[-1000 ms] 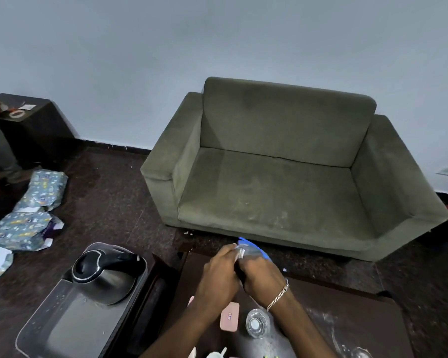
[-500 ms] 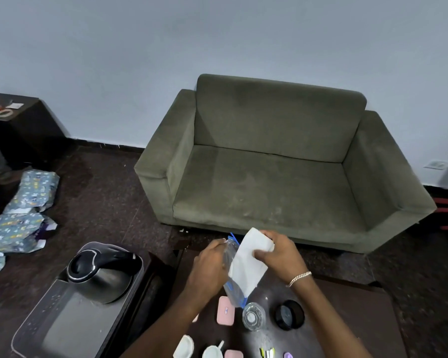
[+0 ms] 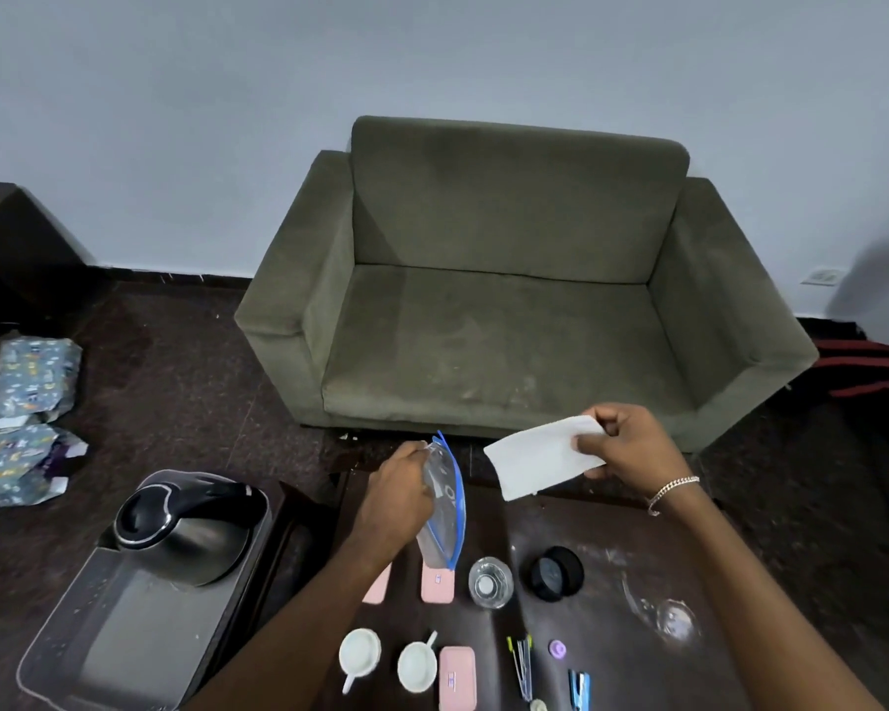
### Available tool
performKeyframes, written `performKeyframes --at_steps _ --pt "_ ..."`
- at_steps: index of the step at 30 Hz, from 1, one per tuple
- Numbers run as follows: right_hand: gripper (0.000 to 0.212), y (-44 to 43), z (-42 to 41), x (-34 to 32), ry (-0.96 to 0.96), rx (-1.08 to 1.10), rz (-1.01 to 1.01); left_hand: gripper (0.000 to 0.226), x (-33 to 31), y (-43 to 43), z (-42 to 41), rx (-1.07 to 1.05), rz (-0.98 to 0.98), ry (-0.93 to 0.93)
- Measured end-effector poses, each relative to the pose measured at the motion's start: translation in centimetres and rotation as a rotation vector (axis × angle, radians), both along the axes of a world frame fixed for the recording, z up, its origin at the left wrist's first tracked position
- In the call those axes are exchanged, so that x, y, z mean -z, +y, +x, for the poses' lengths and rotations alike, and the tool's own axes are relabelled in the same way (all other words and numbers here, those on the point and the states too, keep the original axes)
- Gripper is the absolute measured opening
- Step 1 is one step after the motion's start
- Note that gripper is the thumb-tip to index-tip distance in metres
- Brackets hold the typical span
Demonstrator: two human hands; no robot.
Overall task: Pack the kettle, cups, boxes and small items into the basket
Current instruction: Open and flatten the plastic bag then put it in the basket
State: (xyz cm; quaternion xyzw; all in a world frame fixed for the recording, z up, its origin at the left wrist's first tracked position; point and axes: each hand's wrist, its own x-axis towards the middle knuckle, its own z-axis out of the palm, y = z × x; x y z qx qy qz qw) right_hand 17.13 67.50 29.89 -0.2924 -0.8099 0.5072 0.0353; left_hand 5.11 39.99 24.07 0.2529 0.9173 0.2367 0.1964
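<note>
My left hand [image 3: 399, 487] pinches the mouth of a clear zip bag with a blue seal [image 3: 445, 508]; my right hand [image 3: 624, 443], at two o'clock from it, grips a white folded paper sheet [image 3: 540, 461]. The steel kettle [image 3: 183, 526] sits in the grey basket [image 3: 73, 659] at nine o'clock. I'd spread the mouth wide before sliding anything in

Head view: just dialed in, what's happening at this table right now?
A person stands at a dark table, packing not finished. The left hand holds a clear zip bag upright; the right hand holds a white sheet beside it, apart from the bag. The kettle already sits in the grey basket. Cups, pink boxes and small items remain on the table.
</note>
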Motion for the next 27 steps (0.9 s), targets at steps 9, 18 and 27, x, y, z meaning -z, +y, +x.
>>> performKeyframes --at_steps 9,18,27 --pt "0.024 1.3 6.4 8.8 -0.180 0.206 0.069 0.058 1.3 0.9 1.3 0.015 0.005 -0.017" --pt "0.025 0.1 9.4 16.2 -0.393 0.274 0.168 0.058 3.0 1.3 2.6 0.042 0.003 -0.024" --pt "0.024 -1.4 8.7 22.1 -0.547 0.244 0.180 0.061 5.5 1.1 4.2 0.040 0.037 -0.016"
